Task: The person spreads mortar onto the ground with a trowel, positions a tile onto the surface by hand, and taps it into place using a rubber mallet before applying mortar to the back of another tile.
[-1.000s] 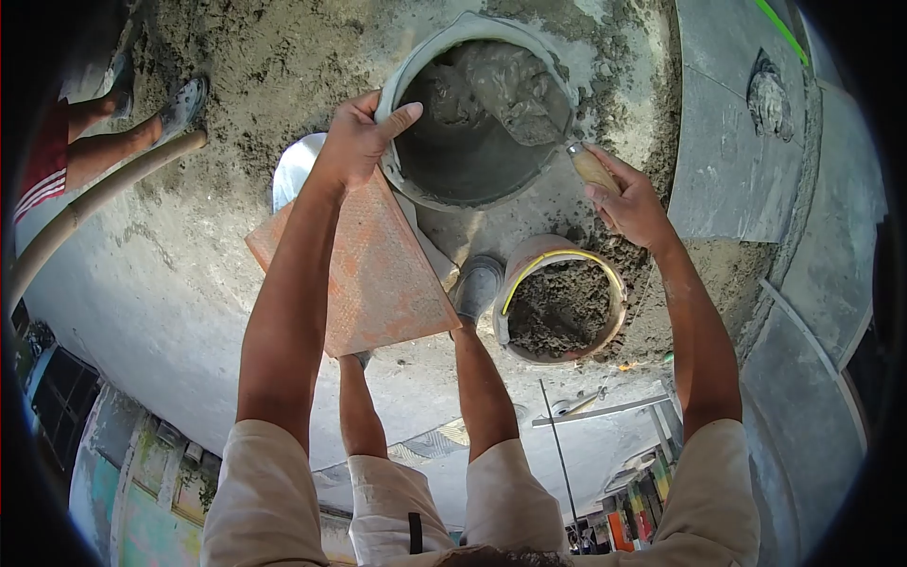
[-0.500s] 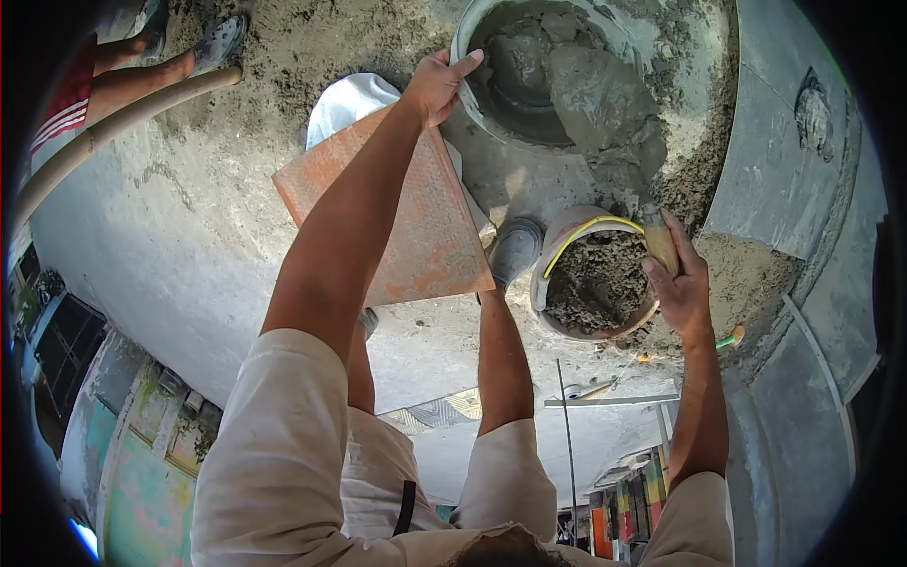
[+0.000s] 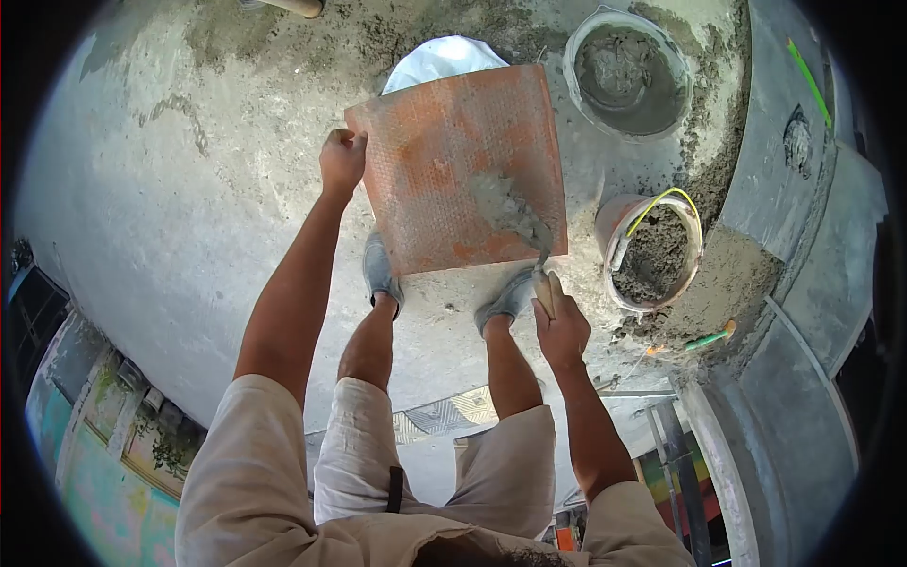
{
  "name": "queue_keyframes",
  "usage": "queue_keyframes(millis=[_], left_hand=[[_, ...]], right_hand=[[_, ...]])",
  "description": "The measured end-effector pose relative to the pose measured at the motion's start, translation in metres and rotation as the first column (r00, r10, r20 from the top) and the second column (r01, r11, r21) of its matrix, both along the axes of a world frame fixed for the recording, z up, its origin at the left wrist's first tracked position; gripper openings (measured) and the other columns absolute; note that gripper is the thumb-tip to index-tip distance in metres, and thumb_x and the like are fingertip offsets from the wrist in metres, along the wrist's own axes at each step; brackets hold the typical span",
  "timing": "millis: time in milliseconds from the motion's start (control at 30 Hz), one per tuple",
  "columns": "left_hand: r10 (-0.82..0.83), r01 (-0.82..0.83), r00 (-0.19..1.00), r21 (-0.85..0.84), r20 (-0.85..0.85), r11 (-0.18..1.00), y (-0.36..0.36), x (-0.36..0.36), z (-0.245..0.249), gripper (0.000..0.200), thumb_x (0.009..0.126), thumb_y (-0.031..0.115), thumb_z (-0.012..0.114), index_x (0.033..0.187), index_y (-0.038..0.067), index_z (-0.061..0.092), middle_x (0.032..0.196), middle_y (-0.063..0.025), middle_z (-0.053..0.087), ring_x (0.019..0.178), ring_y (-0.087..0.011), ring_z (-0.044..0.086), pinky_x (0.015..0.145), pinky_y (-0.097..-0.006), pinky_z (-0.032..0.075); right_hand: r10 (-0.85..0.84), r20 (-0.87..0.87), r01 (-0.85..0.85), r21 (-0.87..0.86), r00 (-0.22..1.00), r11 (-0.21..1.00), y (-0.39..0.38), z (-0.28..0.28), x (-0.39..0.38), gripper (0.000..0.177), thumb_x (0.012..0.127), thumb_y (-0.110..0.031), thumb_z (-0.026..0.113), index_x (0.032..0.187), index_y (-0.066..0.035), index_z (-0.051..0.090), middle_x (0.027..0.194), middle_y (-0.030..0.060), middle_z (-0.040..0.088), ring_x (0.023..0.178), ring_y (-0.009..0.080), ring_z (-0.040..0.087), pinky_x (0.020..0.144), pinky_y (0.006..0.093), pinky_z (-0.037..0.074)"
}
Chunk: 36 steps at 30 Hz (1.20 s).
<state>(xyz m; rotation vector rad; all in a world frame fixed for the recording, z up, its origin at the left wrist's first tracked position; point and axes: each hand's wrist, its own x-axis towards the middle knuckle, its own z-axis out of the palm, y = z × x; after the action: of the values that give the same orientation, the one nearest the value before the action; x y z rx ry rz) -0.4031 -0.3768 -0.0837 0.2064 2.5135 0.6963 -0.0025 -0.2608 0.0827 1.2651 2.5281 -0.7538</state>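
The left hand (image 3: 342, 161) was closed on the left edge of the tile (image 3: 444, 151), while the right hand (image 3: 560, 326), just below its bottom right corner, gripped a trowel (image 3: 529, 236) whose blade lay up and leftward on the tile's face.
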Motion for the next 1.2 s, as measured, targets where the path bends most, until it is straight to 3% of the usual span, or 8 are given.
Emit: queue_keyframes(millis=[67, 433, 533, 667, 800, 867, 933, 1200], left_hand=[[0.046, -0.038, 0.993, -0.07, 0.112, 0.997, -0.067, 0.026, -0.017, 0.043, 0.086, 0.036, 0.068, 0.107, -0.001, 0.062, 0.099, -0.016, 0.067, 0.092, -0.0252, 0.064, 0.08, -0.0355, 0.049], [0.124, -0.232, 0.777, 0.097, 0.617, 0.968, -0.157, 0.128, -0.07, 0.054, 0.099, 0.044, 0.047, 0.133, 0.003, 0.047, 0.123, -0.0136, 0.058, 0.111, -0.0253, 0.056, 0.093, -0.0392, 0.045], [0.117, -0.546, 0.496, 0.204, 0.861, 0.812, -0.149, 0.138, -0.09, 0.052, 0.101, 0.045, 0.041, 0.136, 0.006, 0.045, 0.129, -0.0123, 0.056, 0.109, -0.0253, 0.057, 0.093, -0.0398, 0.045], [-0.115, -0.66, 0.389, 0.363, 0.914, 0.658, -0.146, 0.149, -0.093, 0.065, 0.1, 0.05, 0.039, 0.147, 0.007, 0.028, 0.148, -0.0148, 0.038, 0.136, -0.0309, 0.036, 0.11, -0.0465, 0.034], [-0.205, -0.741, 0.239, 0.315, 0.949, 0.594, -0.155, 0.174, -0.114, 0.085, 0.089, 0.066, 0.045, 0.149, 0.009, 0.025, 0.148, -0.015, 0.038, 0.135, -0.0329, 0.038, 0.109, -0.0518, 0.034], [-0.209, -0.743, 0.282, 0.351, 0.936, 0.57, -0.157, 0.188, -0.128, 0.089, 0.086, 0.068, 0.047, 0.149, 0.009, 0.024, 0.148, -0.0152, 0.038, 0.134, -0.0344, 0.04, 0.107, -0.0525, 0.036], [-0.182, -0.749, 0.359, 0.399, 0.915, 0.528, -0.154, 0.193, -0.128, 0.09, 0.086, 0.068, 0.048, 0.149, 0.009, 0.025, 0.147, -0.0157, 0.039, 0.132, -0.0357, 0.041, 0.105, -0.0525, 0.039], [-0.166, -0.733, 0.409, 0.431, 0.897, 0.525, -0.152, 0.212, -0.102, 0.095, 0.084, 0.071, 0.047, 0.149, 0.006, 0.024, 0.147, -0.0191, 0.038, 0.13, -0.0381, 0.043, 0.104, -0.0551, 0.04]], right_hand=[[0.111, 0.22, -0.124, 0.047, 0.969, 0.991, -0.01, -0.036, -0.007, 0.057, 0.084, -0.027, 0.068, 0.138, -0.023, 0.048, 0.081, 0.01, 0.059, 0.071, 0.0293, 0.062, 0.06, 0.0429, 0.05], [0.313, 0.259, -0.372, 0.223, 0.914, 0.901, 0.024, -0.081, 0.042, 0.065, 0.08, -0.029, 0.071, 0.14, -0.027, 0.046, 0.086, 0.0049, 0.057, 0.076, 0.0228, 0.062, 0.066, 0.0384, 0.051], [0.269, 0.259, -0.337, 0.272, 0.928, 0.901, 0.019, -0.084, 0.044, 0.065, 0.081, -0.027, 0.07, 0.141, -0.022, 0.044, 0.088, 0.0057, 0.058, 0.079, 0.0239, 0.062, 0.068, 0.0373, 0.051], [0.168, 0.182, -0.212, 0.255, 0.969, 0.943, -0.03, -0.132, 0.07, 0.058, 0.083, -0.024, 0.066, 0.137, -0.015, 0.045, 0.089, 0.008, 0.058, 0.086, 0.0286, 0.062, 0.073, 0.0405, 0.051], [-0.166, -0.02, 0.165, -0.025, 0.986, 0.986, -0.081, -0.183, 0.062, 0.049, 0.084, -0.018, 0.064, 0.129, -0.01, 0.047, 0.099, 0.0131, 0.059, 0.097, 0.0355, 0.061, 0.081, 0.0458, 0.05], [-0.269, 0.083, 0.279, -0.159, 0.96, 0.947, -0.099, -0.205, 0.063, 0.049, 0.083, -0.016, 0.065, 0.128, -0.01, 0.047, 0.102, 0.0145, 0.059, 0.099, 0.0369, 0.06, 0.082, 0.0469, 0.049], [-0.169, -0.212, 0.172, -0.002, 0.963, 0.985, -0.112, -0.246, 0.074, 0.049, 0.081, -0.012, 0.065, 0.127, -0.009, 0.046, 0.106, 0.0157, 0.059, 0.097, 0.0369, 0.06, 0.081, 0.0457, 0.05], [-0.127, -0.173, 0.159, 0.188, 0.977, 0.969, -0.116, -0.313, 0.082, 0.059, 0.073, -0.008, 0.073, 0.123, -0.003, 0.042, 0.1, 0.0214, 0.058, 0.085, 0.0423, 0.061, 0.07, 0.0479, 0.051]])
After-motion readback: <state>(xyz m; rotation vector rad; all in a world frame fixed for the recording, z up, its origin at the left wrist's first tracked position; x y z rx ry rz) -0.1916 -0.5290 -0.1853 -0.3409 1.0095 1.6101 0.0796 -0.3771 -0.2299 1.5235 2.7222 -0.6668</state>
